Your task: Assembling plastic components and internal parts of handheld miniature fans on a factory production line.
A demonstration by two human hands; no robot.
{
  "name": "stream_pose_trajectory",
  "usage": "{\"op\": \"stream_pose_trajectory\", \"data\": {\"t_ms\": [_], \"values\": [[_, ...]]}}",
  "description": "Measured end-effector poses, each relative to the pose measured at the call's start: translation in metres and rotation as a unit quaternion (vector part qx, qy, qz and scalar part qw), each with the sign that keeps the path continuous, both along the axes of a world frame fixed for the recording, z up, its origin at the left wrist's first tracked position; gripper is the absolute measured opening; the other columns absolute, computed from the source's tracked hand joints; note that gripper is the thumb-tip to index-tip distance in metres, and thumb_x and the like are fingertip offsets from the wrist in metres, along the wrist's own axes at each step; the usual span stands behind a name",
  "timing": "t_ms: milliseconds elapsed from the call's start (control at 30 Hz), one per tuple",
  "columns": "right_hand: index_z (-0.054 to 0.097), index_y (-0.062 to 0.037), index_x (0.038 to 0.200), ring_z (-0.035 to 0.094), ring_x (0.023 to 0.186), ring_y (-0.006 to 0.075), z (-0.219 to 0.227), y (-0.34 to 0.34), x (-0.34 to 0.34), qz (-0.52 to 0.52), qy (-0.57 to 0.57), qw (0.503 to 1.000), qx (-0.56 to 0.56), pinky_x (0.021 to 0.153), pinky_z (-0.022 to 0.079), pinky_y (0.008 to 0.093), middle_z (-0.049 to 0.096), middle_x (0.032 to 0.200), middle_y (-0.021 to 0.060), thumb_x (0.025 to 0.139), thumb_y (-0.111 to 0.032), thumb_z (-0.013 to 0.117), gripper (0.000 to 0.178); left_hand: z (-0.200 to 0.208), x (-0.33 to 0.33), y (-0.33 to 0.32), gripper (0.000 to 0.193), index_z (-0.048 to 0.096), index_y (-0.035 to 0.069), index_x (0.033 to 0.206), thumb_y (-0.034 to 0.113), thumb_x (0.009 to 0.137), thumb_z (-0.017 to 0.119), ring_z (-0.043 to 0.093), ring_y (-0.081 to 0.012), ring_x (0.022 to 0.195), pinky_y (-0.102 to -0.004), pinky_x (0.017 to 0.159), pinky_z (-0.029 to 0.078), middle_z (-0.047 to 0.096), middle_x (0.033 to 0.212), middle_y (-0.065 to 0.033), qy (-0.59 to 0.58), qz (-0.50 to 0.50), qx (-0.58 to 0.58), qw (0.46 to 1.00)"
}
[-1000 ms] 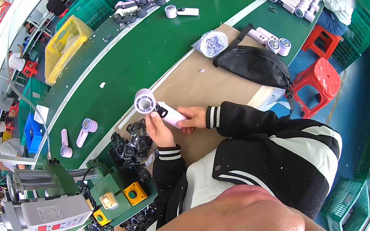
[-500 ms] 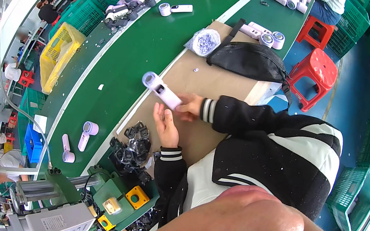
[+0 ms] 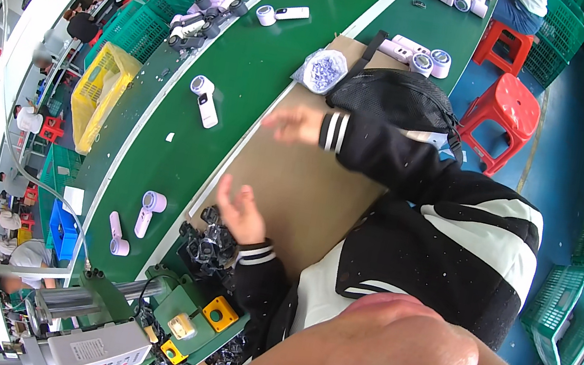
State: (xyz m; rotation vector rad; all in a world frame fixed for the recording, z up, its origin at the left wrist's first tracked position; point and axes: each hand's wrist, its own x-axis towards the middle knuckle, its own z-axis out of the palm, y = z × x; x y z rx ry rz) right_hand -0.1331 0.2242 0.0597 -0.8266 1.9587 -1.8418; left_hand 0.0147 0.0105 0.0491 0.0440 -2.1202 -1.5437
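A lilac handheld device (image 3: 207, 110) with a round ring-shaped head, like a small hand fan, lies on the green belt (image 3: 155, 158) beyond the brown work board (image 3: 304, 200). My right hand (image 3: 296, 124) is over the board's far side, slightly blurred, its fingers stretched toward that device and holding nothing. Above the board's left edge, my left hand (image 3: 242, 217) is open and empty, its fingers spread. Closest to it is a heap of glossy black parts (image 3: 209, 244). A clear bag of small lilac pieces (image 3: 323, 72) sits beyond my right hand.
A black mesh bag (image 3: 393, 99) lies on the board's far right. Two more lilac devices (image 3: 144, 222) rest on the belt at left, near a green bench machine (image 3: 187, 312) with yellow-framed buttons. Red stools (image 3: 503, 114) stand right of the table; a yellow crate (image 3: 97, 97) is across the belt.
The lilac device has left my right hand and now lies on the belt, farther left and away. My right hand has opened and moved farther off; my left hand has drawn back slightly left.
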Motion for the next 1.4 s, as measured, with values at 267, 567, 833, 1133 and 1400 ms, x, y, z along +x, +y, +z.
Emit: {"op": "stream_pose_trajectory", "data": {"t_ms": [267,567,833,1133,1400], "values": [[0.070,-0.0113,0.088,0.067,0.084,0.0319,0.025,0.098,-0.113,-0.265,0.246,0.780,0.510,0.075,0.054,0.0399,0.071,0.088,0.0122,0.085,-0.021,0.054,0.019,0.101,-0.085,-0.144,0.046,0.051,0.002,0.124,0.016,0.083,0.067,0.039,-0.0351,0.126,-0.0444,0.106,0.030,0.047,0.130,-0.0192,0.067,0.313,-0.249,0.914],[0.059,-0.0220,0.115,0.053,0.114,0.0262,-0.032,0.092,-0.081,-0.335,0.284,0.750,0.494,0.091,0.041,0.0471,0.058,0.117,0.0055,0.084,-0.025,0.057,0.032,-0.016,-0.153,-0.304,0.068,0.042,0.019,0.137,0.039,0.077,0.065,0.038,-0.0416,0.129,-0.0498,0.106,0.031,0.040,0.139,-0.0273,-0.300,0.437,-0.400,0.748],[0.061,-0.0195,0.108,0.053,0.112,0.0254,-0.017,0.089,-0.071,-0.286,0.266,0.776,0.495,0.091,0.038,0.0467,0.063,0.112,0.0020,0.084,-0.021,0.058,0.025,-0.059,-0.168,-0.382,0.038,0.063,0.007,0.116,0.033,0.092,0.050,0.063,-0.0267,0.102,-0.0343,0.091,0.047,0.068,0.109,-0.0139,-0.298,0.139,-0.252,0.910],[0.065,-0.0178,0.107,0.058,0.106,0.0259,-0.038,0.099,-0.079,-0.363,0.263,0.810,0.379,0.092,0.040,0.0440,0.068,0.106,0.0038,0.088,-0.024,0.054,0.022,0.014,-0.138,-0.343,0.070,0.044,-0.002,0.134,0.016,0.074,0.073,0.059,-0.0236,0.110,-0.0327,0.098,0.044,0.061,0.119,-0.0155,-0.444,-0.104,-0.336,0.824],[0.065,-0.0088,0.095,0.060,0.101,0.0315,-0.028,0.092,-0.087,-0.365,0.235,0.848,0.304,0.087,0.047,0.0429,0.066,0.099,0.0128,0.087,-0.020,0.057,0.016,0.036,-0.111,-0.273,0.053,0.054,0.006,0.115,0.018,0.069,0.077,0.062,-0.0385,0.100,-0.0445,0.088,0.049,0.064,0.106,-0.0211,-0.314,0.016,-0.475,0.822]]}}
